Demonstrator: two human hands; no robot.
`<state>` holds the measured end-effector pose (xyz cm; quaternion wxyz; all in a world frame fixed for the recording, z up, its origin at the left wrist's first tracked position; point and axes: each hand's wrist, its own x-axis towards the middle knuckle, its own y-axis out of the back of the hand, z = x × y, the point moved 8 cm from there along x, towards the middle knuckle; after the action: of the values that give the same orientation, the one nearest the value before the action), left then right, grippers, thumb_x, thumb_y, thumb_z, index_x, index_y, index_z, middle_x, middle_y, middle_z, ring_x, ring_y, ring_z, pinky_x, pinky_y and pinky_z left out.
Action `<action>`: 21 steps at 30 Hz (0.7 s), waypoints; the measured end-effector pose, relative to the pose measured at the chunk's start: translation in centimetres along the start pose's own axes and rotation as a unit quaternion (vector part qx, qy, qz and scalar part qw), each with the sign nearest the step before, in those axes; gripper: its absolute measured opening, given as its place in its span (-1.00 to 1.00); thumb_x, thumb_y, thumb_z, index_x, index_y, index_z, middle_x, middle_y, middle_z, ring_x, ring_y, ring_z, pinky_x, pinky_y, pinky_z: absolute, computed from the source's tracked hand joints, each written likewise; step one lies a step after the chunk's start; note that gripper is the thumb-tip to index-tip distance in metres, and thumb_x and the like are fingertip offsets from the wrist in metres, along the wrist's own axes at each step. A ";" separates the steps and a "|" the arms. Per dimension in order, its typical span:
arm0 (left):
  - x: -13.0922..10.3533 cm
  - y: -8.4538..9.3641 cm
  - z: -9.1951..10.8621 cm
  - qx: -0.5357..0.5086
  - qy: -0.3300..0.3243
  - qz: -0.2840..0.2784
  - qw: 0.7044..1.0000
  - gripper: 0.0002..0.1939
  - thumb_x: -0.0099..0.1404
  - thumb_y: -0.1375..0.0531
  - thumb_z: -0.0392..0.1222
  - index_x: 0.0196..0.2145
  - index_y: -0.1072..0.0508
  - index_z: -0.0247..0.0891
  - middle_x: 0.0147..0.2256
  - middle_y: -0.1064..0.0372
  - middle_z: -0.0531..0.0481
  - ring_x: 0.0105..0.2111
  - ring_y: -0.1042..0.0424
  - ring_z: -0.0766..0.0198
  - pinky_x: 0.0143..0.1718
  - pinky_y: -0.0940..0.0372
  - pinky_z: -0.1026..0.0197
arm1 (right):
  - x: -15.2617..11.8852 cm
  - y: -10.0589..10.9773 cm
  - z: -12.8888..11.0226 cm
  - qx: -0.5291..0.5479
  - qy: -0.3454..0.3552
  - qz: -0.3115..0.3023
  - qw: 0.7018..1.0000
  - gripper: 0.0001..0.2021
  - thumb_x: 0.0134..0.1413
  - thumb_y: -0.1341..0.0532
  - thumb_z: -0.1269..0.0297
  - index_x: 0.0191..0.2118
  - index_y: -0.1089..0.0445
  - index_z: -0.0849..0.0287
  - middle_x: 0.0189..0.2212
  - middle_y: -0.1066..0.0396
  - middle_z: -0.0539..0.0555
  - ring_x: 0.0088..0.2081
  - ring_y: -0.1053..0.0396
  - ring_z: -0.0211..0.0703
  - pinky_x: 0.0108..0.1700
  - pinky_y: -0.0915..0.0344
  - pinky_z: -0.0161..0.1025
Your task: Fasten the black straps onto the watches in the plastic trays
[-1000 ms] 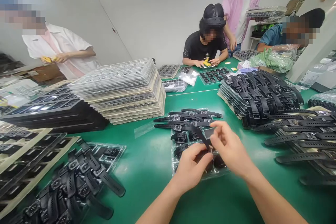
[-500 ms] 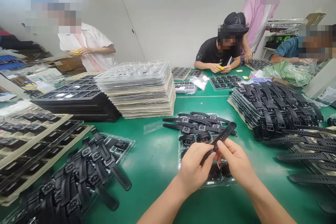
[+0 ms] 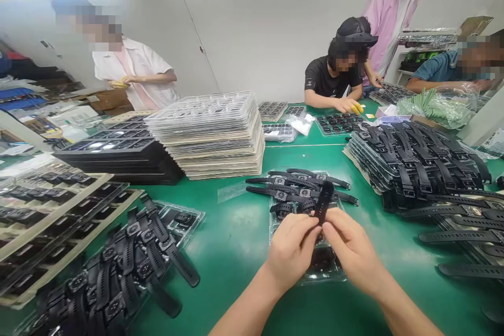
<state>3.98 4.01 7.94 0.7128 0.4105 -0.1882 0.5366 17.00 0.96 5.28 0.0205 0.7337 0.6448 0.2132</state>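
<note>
Right now my left hand point(image 3: 293, 247) and right hand point(image 3: 350, 248) meet at the middle, both pinching the lower end of one black watch strap point(image 3: 324, 201), which stands nearly upright above my fingertips. I judge the work goes best with the grip kept low and firm so that the free tip doesn't wobble, and with the thumbs close together where the strap is worked. Directly beneath my hands lies a clear tray point(image 3: 275, 231) on the green tabletop point(image 3: 232, 241), with finished watches point(image 3: 299, 186) laid across its far end, close enough for the strap tip to snag them. Off to my right sits a heap of strapped watches point(image 3: 413, 160); to my left another pile point(image 3: 129, 268), and beyond it stacked clear trays point(image 3: 208, 131).
</note>
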 end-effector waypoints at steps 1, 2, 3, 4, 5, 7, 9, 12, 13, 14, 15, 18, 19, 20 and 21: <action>0.1 -0.1 -0.9 -0.054 0.071 -0.005 0.996 -0.85 0.34 -0.21 -0.34 -0.20 -0.57 -0.22 -0.28 -0.61 -0.09 -0.30 -0.57 0.19 -0.25 -0.46 0.18 | 0.0 -0.2 -0.2 -0.004 0.013 -0.008 1.000 -0.76 0.40 -0.10 0.13 -0.04 -0.48 0.04 -0.14 -0.41 0.13 -0.12 -0.37 0.01 -0.07 -0.33 -0.11; -0.1 -0.3 -1.9 -0.115 0.144 -0.010 0.983 -0.89 0.34 -0.22 -0.32 -0.24 -0.57 -0.22 -0.29 -0.61 -0.07 -0.30 -0.57 0.19 -0.24 -0.46 0.19 | -0.1 -0.2 -0.3 -0.007 0.021 -0.012 1.000 -0.74 0.37 -0.15 0.16 0.07 -0.45 0.01 -0.03 -0.40 0.14 -0.05 -0.37 0.03 0.00 -0.33 -0.08; -0.3 -0.6 -2.7 -0.176 0.209 -0.016 0.962 -0.91 0.33 -0.24 -0.28 -0.27 -0.57 -0.22 -0.30 -0.60 -0.06 -0.31 -0.57 0.20 -0.24 -0.46 0.20 | -0.1 -0.3 -0.3 -0.009 0.023 -0.012 1.000 -0.69 0.34 -0.18 0.19 0.14 -0.41 -0.02 0.02 -0.39 0.14 -0.02 -0.37 0.04 0.03 -0.34 -0.07; -0.6 -1.1 -3.3 -0.233 0.259 -0.021 0.937 -0.94 0.31 -0.26 -0.24 -0.30 -0.56 -0.23 -0.31 -0.59 -0.05 -0.31 -0.57 0.20 -0.23 -0.46 0.20 | -0.1 -0.3 -0.2 -0.010 0.023 -0.010 1.000 -0.67 0.32 -0.21 0.20 0.16 -0.41 -0.03 0.01 -0.40 0.13 -0.04 -0.38 0.03 0.01 -0.35 -0.07; -0.8 -1.4 -3.7 -0.279 0.291 -0.023 0.915 -0.93 0.28 -0.30 -0.20 -0.32 -0.56 -0.24 -0.32 -0.58 -0.05 -0.31 -0.56 0.20 -0.23 -0.46 0.20 | -0.2 -0.3 -0.1 -0.010 0.021 -0.008 1.000 -0.67 0.31 -0.21 0.21 0.16 -0.41 -0.04 -0.04 -0.42 0.12 -0.08 -0.39 0.01 -0.02 -0.37 -0.08; -1.1 -1.7 -4.2 -0.339 0.320 -0.003 0.885 -0.82 0.21 -0.38 -0.10 -0.37 -0.55 -0.26 -0.32 -0.56 -0.04 -0.32 -0.53 0.22 -0.23 -0.42 0.22 | -0.2 -0.3 0.0 -0.016 0.014 -0.004 1.000 -0.69 0.30 -0.22 0.24 0.13 -0.43 -0.03 -0.17 -0.43 0.08 -0.17 -0.39 -0.02 -0.09 -0.38 -0.10; -1.4 -1.7 -4.8 -0.376 0.338 0.037 0.862 -0.71 0.14 -0.44 -0.01 -0.41 -0.53 -0.27 -0.38 -0.50 0.01 -0.39 -0.44 0.31 -0.30 -0.36 0.28 | -0.3 -0.4 0.1 -0.033 0.008 0.002 0.999 -0.66 0.27 -0.21 0.29 0.14 -0.40 -0.01 -0.24 -0.40 0.06 -0.20 -0.38 -0.03 -0.11 -0.38 -0.11; -1.9 -2.0 -5.5 -0.433 0.375 0.084 0.815 -0.60 0.08 -0.48 0.08 -0.44 -0.47 -0.28 -0.49 -0.38 0.10 -0.50 -0.26 0.42 -0.41 -0.23 0.34 | -0.4 -0.6 -0.2 -0.058 0.006 0.000 0.998 -0.63 0.23 -0.19 0.36 0.14 -0.37 -0.01 -0.26 -0.36 0.04 -0.21 -0.36 -0.04 -0.11 -0.36 -0.12; -2.0 -2.2 -5.5 -0.450 0.383 0.089 0.802 -0.59 0.08 -0.48 0.08 -0.43 -0.45 -0.28 -0.49 -0.36 0.11 -0.51 -0.25 0.43 -0.41 -0.21 0.34 | -0.5 -0.7 -0.3 -0.061 0.007 -0.004 0.998 -0.63 0.23 -0.17 0.37 0.13 -0.37 -0.01 -0.26 -0.36 0.04 -0.21 -0.35 -0.05 -0.11 -0.35 -0.12; -1.9 -2.2 -5.5 -0.462 0.385 0.091 0.794 -0.59 0.08 -0.48 0.08 -0.41 -0.44 -0.28 -0.48 -0.37 0.10 -0.49 -0.26 0.42 -0.39 -0.22 0.34 | -0.5 -0.8 -0.4 -0.061 0.004 -0.008 0.998 -0.63 0.22 -0.16 0.39 0.13 -0.37 -0.01 -0.25 -0.36 0.03 -0.21 -0.35 -0.05 -0.11 -0.34 -0.13; -1.9 -2.3 -5.3 -0.471 0.380 0.085 0.792 -0.59 0.10 -0.47 0.07 -0.35 -0.45 -0.27 -0.45 -0.38 0.09 -0.46 -0.30 0.39 -0.36 -0.24 0.33 | -0.5 -0.9 -0.4 -0.059 -0.003 -0.013 0.998 -0.63 0.21 -0.16 0.40 0.12 -0.36 -0.01 -0.26 -0.36 0.02 -0.22 -0.34 -0.06 -0.12 -0.34 -0.14; -1.4 -2.7 -3.9 -0.484 0.336 -0.007 0.808 -0.59 0.20 -0.42 0.04 -0.15 -0.42 -0.22 -0.33 -0.42 0.02 -0.33 -0.40 0.29 -0.24 -0.30 0.25 | -0.6 -1.2 0.0 -0.027 -0.054 -0.038 0.997 -0.64 0.23 -0.19 0.34 0.13 -0.33 0.00 -0.34 -0.36 -0.02 -0.29 -0.34 -0.08 -0.18 -0.33 -0.17; -1.4 -2.9 -3.3 -0.480 0.316 -0.050 0.817 -0.60 0.26 -0.37 0.05 -0.10 -0.40 -0.21 -0.29 -0.42 -0.01 -0.28 -0.41 0.25 -0.19 -0.31 0.22 | -0.6 -1.3 0.0 -0.009 -0.067 -0.048 0.997 -0.67 0.23 -0.22 0.29 0.10 -0.33 0.02 -0.36 -0.37 -0.03 -0.31 -0.35 -0.08 -0.21 -0.32 -0.18; -1.4 -3.1 -2.8 -0.469 0.295 -0.088 0.828 -0.62 0.32 -0.31 0.07 -0.07 -0.38 -0.21 -0.25 -0.41 -0.04 -0.23 -0.41 0.22 -0.13 -0.31 0.18 | -0.6 -1.5 -0.1 0.007 -0.071 -0.058 0.996 -0.72 0.22 -0.25 0.26 0.05 -0.36 0.04 -0.36 -0.39 -0.03 -0.32 -0.35 -0.09 -0.24 -0.31 -0.19; -1.5 -3.1 -2.4 -0.455 0.275 -0.114 0.839 -0.63 0.38 -0.25 0.10 -0.04 -0.36 -0.20 -0.20 -0.40 -0.06 -0.19 -0.40 0.21 -0.09 -0.30 0.16 | -0.5 -1.6 -0.3 0.020 -0.067 -0.066 0.995 -0.78 0.22 -0.27 0.23 -0.03 -0.40 0.06 -0.36 -0.41 -0.02 -0.32 -0.35 -0.09 -0.26 -0.29 -0.21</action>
<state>5.84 4.72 4.28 0.8978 -0.1062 -0.1594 0.3965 15.39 0.66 4.89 0.0634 0.7025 0.6931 0.1486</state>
